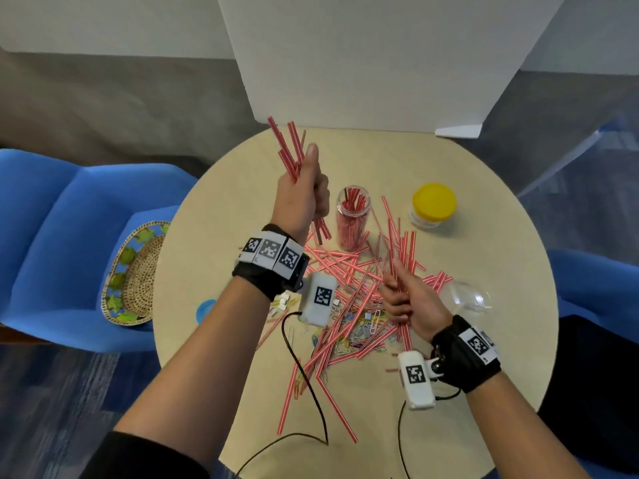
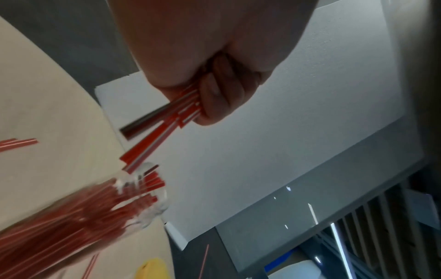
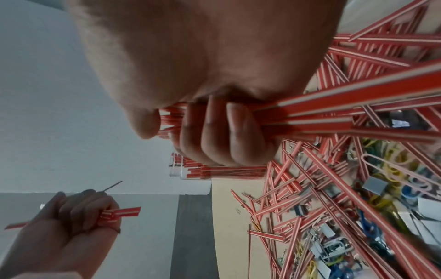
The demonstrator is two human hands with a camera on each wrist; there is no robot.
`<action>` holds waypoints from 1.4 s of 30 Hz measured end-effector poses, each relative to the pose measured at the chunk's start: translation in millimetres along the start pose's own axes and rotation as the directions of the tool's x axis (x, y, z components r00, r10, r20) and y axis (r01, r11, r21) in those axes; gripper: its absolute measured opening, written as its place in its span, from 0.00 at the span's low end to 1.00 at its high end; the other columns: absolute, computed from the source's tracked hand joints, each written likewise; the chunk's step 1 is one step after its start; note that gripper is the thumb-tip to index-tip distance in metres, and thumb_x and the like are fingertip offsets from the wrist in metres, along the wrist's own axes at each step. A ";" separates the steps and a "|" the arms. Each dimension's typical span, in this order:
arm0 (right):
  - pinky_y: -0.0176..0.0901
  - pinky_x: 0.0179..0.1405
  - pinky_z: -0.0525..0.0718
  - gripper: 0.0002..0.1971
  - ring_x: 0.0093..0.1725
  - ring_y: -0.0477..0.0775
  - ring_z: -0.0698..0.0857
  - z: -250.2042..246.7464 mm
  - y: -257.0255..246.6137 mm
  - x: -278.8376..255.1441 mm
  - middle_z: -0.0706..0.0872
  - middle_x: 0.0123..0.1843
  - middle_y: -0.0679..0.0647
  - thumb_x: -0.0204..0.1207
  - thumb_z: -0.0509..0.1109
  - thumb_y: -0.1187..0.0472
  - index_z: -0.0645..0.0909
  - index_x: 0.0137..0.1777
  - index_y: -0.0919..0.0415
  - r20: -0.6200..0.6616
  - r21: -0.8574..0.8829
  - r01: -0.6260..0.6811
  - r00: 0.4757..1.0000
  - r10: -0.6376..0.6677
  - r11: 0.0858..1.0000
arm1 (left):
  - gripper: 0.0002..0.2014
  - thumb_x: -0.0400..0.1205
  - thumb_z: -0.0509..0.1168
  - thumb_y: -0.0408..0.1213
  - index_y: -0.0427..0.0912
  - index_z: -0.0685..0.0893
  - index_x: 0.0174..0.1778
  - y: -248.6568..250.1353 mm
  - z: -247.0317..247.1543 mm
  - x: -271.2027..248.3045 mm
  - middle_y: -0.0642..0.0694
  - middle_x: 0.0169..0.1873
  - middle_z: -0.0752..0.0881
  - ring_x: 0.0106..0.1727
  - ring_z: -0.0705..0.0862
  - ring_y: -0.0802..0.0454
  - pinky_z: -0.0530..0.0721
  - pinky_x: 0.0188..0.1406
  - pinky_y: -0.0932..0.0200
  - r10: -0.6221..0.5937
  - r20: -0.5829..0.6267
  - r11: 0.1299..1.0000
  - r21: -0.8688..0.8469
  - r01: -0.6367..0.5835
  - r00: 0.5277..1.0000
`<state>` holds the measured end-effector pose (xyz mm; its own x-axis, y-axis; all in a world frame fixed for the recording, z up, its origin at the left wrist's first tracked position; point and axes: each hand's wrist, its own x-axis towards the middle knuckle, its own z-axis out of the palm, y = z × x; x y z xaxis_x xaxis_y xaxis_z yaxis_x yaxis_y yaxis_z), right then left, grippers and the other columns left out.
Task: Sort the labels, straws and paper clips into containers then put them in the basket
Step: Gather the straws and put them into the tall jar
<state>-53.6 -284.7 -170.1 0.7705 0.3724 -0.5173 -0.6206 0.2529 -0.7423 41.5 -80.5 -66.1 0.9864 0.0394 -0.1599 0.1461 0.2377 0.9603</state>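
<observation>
My left hand (image 1: 304,195) grips a bunch of red-and-white straws (image 1: 288,150), held upright in the air just left of a clear jar (image 1: 352,216) that stands packed with straws. In the left wrist view the fingers (image 2: 222,94) curl round the straws (image 2: 155,136) above the jar (image 2: 133,198). My right hand (image 1: 404,299) grips a second bundle of straws (image 1: 401,250) over the scattered pile (image 1: 345,288). Coloured paper clips (image 1: 359,326) and small white labels (image 1: 281,302) lie mixed among the straws; the clips (image 3: 386,169) show in the right wrist view too.
A yellow-lidded jar (image 1: 432,205) stands at the back right of the round table (image 1: 221,243). A clear container (image 1: 466,295) lies beside my right hand. A woven basket (image 1: 135,274) sits on the blue chair at left. A white board (image 1: 363,57) stands behind.
</observation>
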 end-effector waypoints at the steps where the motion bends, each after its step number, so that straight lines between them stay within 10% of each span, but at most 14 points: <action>1: 0.42 0.22 0.53 0.22 0.22 0.47 0.56 0.3 -2.3 -0.4 0.57 0.27 0.48 0.80 0.57 0.36 0.66 0.34 0.53 -0.003 -0.025 0.007 1.000 -0.007 1.000 | 0.24 0.90 0.54 0.48 0.50 0.59 0.26 5.4 3.7 4.9 0.54 0.18 0.59 0.19 0.55 0.56 0.57 0.20 0.63 0.006 0.024 1.000 0.001 -0.006 1.000; 7: 0.34 0.16 0.61 0.27 0.21 0.46 0.58 -8.8 -12.9 -1.1 0.60 0.26 0.47 0.69 0.70 0.31 0.67 0.33 0.53 -0.057 -0.073 0.033 0.998 -0.037 0.997 | 0.27 0.90 0.52 0.48 0.52 0.65 0.21 6.6 9.7 0.9 0.53 0.17 0.63 0.19 0.59 0.54 0.60 0.21 0.61 0.112 0.110 0.970 0.202 -0.133 0.988; 13: 0.39 0.20 0.57 0.23 0.24 0.49 0.55 -10.6 -36.8 5.5 0.58 0.27 0.49 0.78 0.65 0.38 0.65 0.27 0.50 -0.205 -0.204 0.103 0.968 -0.146 0.973 | 0.25 0.89 0.54 0.50 0.49 0.70 0.24 -17.2 12.7 -20.2 0.55 0.19 0.66 0.21 0.63 0.55 0.64 0.23 0.60 0.091 0.231 0.896 0.406 -0.181 0.969; 26: 0.40 0.19 0.54 0.23 0.20 0.48 0.54 -1.3 -56.7 6.0 0.57 0.24 0.48 0.79 0.63 0.39 0.63 0.28 0.50 -0.232 -0.140 0.200 0.945 -0.229 0.970 | 0.26 0.89 0.52 0.53 0.49 0.53 0.28 20.6 19.9 34.7 0.50 0.21 0.52 0.21 0.50 0.53 0.51 0.21 0.59 0.099 -0.051 0.962 -0.249 -0.109 0.994; 34: 0.36 0.16 0.57 0.24 0.18 0.47 0.54 14.3 -118.4 -9.2 0.58 0.21 0.46 0.77 0.64 0.38 0.60 0.30 0.52 -0.175 -0.116 0.379 0.902 -0.395 0.918 | 0.27 0.90 0.51 0.51 0.47 0.69 0.23 -21.9 28.9 68.0 0.52 0.21 0.68 0.25 0.69 0.52 0.75 0.33 0.54 0.041 0.084 0.980 0.189 -0.057 0.996; 40: 0.35 0.16 0.59 0.24 0.18 0.47 0.54 13.2 -147.9 -4.7 0.58 0.21 0.46 0.82 0.61 0.41 0.60 0.29 0.52 -0.197 -0.115 0.449 0.864 -0.463 0.886 | 0.26 0.85 0.49 0.62 0.41 0.80 0.48 -58.0 13.3 74.3 0.50 0.44 0.85 0.50 0.84 0.53 0.83 0.59 0.47 0.071 0.130 0.793 0.594 -0.135 0.989; 42: 0.35 0.15 0.59 0.24 0.18 0.47 0.55 15.2 -151.4 -1.5 0.58 0.21 0.47 0.84 0.60 0.43 0.60 0.30 0.52 -0.191 -0.123 0.453 0.862 -0.469 0.883 | 0.24 0.82 0.51 0.67 0.50 0.77 0.43 -68.7 7.3 77.1 0.54 0.37 0.82 0.42 0.83 0.53 0.84 0.53 0.41 0.078 0.163 0.730 0.662 -0.168 0.984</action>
<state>37.0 -310.0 -50.4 0.9833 0.0323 -0.1793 -0.1810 0.2818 -0.9422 108.1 -100.9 -142.7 0.9938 -0.1011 -0.0452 -0.0085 -0.4760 0.8794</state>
